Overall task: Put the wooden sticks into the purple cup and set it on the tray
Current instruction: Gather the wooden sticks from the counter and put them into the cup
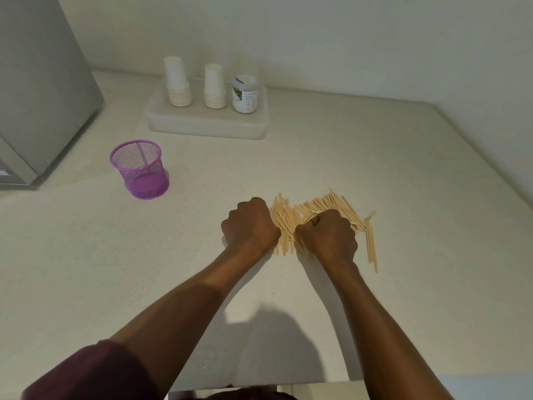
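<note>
**Two fists at a heap of sticks**

Two bare forearms reach from the near edge across a pale counter; the left one ends in a dark maroon sleeve pushed up near the elbow. Both hands are curled into fists, knuckles up, side by side with a narrow gap between them.

The left hand sits at the left edge of the sticks, its fingers folded tight under the palm. Whether it has any sticks inside the fist cannot be told; the nearest ones lie touching its right side.

The right hand rests on top of the heap, fingers pressed together and tucked in, the thumb against the forefinger with a stick end or two showing at that pinch. It appears closed on some sticks, though how many cannot be seen.

The sticks are one loose heap, too many to count, fanning out beyond both fists. Most run away from the person; a few lie apart at the right, pointing toward the near edge.

Farther off to the left, well apart from the hands, one purple cup of mesh stands upright with nothing visible inside.

Beyond it, near the wall, is one shallow white tray. On it stand three things in a row: two stacks of upturned paper cups and one white jar with a green label. A grey cabinet fills the far left.
</note>
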